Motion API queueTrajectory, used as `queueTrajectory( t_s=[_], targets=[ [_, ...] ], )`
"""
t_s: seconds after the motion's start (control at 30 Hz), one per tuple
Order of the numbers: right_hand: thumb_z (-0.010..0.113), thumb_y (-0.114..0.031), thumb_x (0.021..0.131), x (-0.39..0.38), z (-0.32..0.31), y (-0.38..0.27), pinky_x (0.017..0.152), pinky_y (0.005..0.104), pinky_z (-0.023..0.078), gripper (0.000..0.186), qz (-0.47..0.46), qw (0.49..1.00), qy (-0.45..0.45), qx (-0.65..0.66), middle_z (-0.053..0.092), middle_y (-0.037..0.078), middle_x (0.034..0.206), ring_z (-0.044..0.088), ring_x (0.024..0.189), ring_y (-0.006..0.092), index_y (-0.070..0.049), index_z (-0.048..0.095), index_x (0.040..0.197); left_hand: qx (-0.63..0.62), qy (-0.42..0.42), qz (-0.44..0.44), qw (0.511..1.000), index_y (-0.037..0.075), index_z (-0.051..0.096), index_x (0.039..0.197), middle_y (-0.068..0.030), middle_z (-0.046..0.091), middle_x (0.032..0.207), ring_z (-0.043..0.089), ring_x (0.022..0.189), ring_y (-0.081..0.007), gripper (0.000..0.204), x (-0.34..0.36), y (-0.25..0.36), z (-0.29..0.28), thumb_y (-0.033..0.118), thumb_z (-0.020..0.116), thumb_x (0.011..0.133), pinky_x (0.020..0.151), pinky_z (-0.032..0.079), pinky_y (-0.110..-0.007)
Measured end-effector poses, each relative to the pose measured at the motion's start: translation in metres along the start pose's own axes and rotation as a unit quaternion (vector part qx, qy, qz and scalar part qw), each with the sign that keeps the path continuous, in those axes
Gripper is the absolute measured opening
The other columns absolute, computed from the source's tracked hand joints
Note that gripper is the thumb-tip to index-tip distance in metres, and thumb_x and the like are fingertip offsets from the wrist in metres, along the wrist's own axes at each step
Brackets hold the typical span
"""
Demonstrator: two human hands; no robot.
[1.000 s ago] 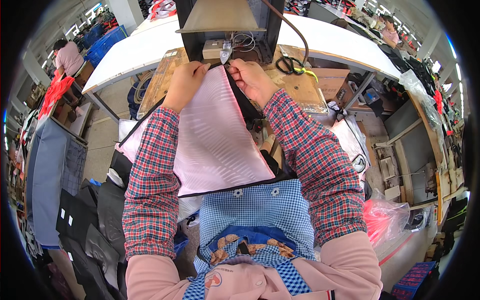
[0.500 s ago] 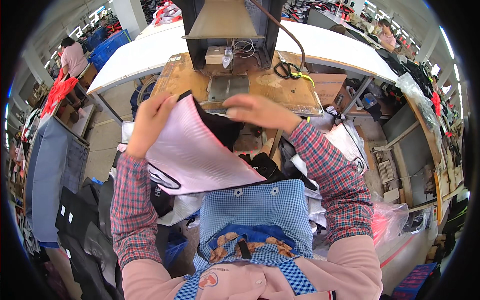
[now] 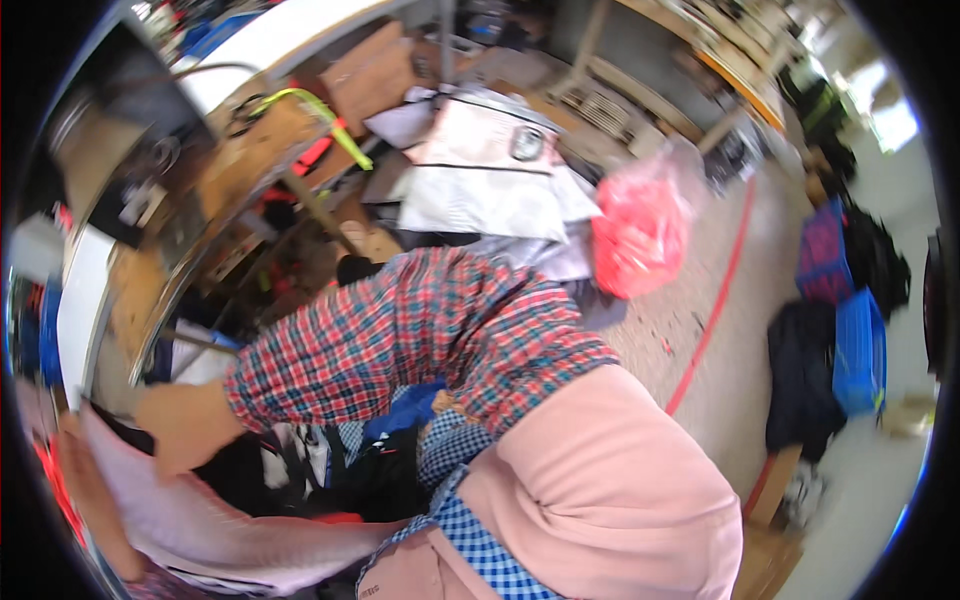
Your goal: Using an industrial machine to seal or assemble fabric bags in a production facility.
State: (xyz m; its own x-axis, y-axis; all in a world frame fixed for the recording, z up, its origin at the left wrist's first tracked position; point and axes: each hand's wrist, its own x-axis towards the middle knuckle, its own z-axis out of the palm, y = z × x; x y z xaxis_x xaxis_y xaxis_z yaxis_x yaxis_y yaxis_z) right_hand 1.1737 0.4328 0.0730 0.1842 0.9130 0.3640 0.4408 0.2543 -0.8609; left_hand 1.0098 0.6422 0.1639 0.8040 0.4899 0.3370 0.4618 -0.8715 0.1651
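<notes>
At the lower left, my left hand [image 3: 95, 480] is blurred along the edge of a pink fabric panel [image 3: 180, 515], gripping it near the rim of the view. My right hand [image 3: 185, 425], below the plaid sleeve, reaches across to the same panel; motion smears its fingers, so I cannot tell if it grips. The panel droops toward my checked apron [image 3: 490, 530], with dark cloth [image 3: 380, 470] behind it.
The machine [image 3: 110, 150] on its wooden bench [image 3: 255, 150] is at upper left. Right of it lie stacked white panels [image 3: 470, 190], a pink plastic bag [image 3: 640, 240], a red floor line [image 3: 715, 310], blue crates [image 3: 855, 355] and black cloth [image 3: 800, 370].
The view has swung right and tilted, bringing the floor and crates into sight. The panel left the machine, and both my hands moved with it to the lower left.
</notes>
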Motion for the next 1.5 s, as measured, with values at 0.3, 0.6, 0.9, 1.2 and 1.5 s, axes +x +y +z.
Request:
queueTrajectory(
  t_s=[0.3, 0.6, 0.9, 1.2, 1.5],
  targets=[
    [0.072, -0.004, 0.057, -0.179, 0.030, 0.273, 0.069, 0.0429, 0.052, 0.038, -0.006, 0.983, -0.059, -0.176, 0.067, 0.015, 0.088, 0.065, 0.082, 0.0318, -0.010, 0.066, 0.093, -0.257, -0.479, 0.200, 0.816, 0.004, 0.033, 0.145, -0.0193, 0.029, 0.151, 0.030, 0.139, -0.0344, 0.068, -0.190, 0.168, 0.107, 0.019, 0.058, 0.084, 0.110, 0.028, -0.041],
    [0.068, -0.016, 0.074, -0.184, 0.050, 0.266, 0.055, 0.0348, 0.049, 0.016, 0.501, 0.679, 0.232, 0.484, 0.063, 0.008, 0.076, 0.058, 0.061, 0.0207, -0.003, 0.065, 0.083, -0.128, -0.057, 0.094, 0.986, 0.001, 0.056, 0.125, -0.0179, 0.059, 0.121, 0.054, 0.114, -0.0349, 0.050, -0.221, 0.112, 0.183, -0.008, 0.054, 0.076, 0.099, 0.040, -0.042],
    [0.060, -0.048, 0.087, -0.179, -0.037, 0.250, 0.054, 0.0390, 0.051, 0.046, 0.488, 0.870, -0.062, 0.025, 0.062, 0.012, 0.065, 0.065, 0.063, 0.0230, -0.003, 0.069, 0.081, -0.175, 0.023, -0.031, 0.984, -0.004, 0.058, 0.084, -0.0203, 0.048, 0.065, 0.041, 0.055, -0.0223, 0.029, -0.060, 0.069, 0.184, 0.024, 0.056, 0.094, 0.054, 0.038, -0.036],
    [0.064, -0.024, 0.090, -0.004, -0.116, 0.141, 0.080, 0.0321, 0.050, 0.033, 0.037, 0.989, 0.070, -0.126, 0.066, 0.013, 0.104, 0.064, 0.093, 0.0190, -0.001, 0.061, 0.114, -0.251, 0.084, 0.114, 0.957, -0.006, 0.058, 0.085, -0.0254, 0.055, 0.072, 0.052, 0.065, -0.0402, 0.036, 0.059, 0.063, 0.163, 0.027, 0.050, 0.098, 0.061, 0.042, -0.042],
    [0.058, -0.029, 0.095, 0.104, -0.121, 0.140, 0.070, 0.0257, 0.052, 0.030, 0.150, 0.987, 0.010, 0.048, 0.064, 0.003, 0.085, 0.060, 0.077, 0.0096, 0.001, 0.062, 0.099, -0.192, -0.052, 0.006, 0.980, -0.006, 0.060, 0.080, -0.0286, 0.056, 0.071, 0.054, 0.067, -0.0461, 0.045, 0.110, 0.052, 0.170, 0.034, 0.048, 0.098, 0.063, 0.043, -0.047]
  ],
)
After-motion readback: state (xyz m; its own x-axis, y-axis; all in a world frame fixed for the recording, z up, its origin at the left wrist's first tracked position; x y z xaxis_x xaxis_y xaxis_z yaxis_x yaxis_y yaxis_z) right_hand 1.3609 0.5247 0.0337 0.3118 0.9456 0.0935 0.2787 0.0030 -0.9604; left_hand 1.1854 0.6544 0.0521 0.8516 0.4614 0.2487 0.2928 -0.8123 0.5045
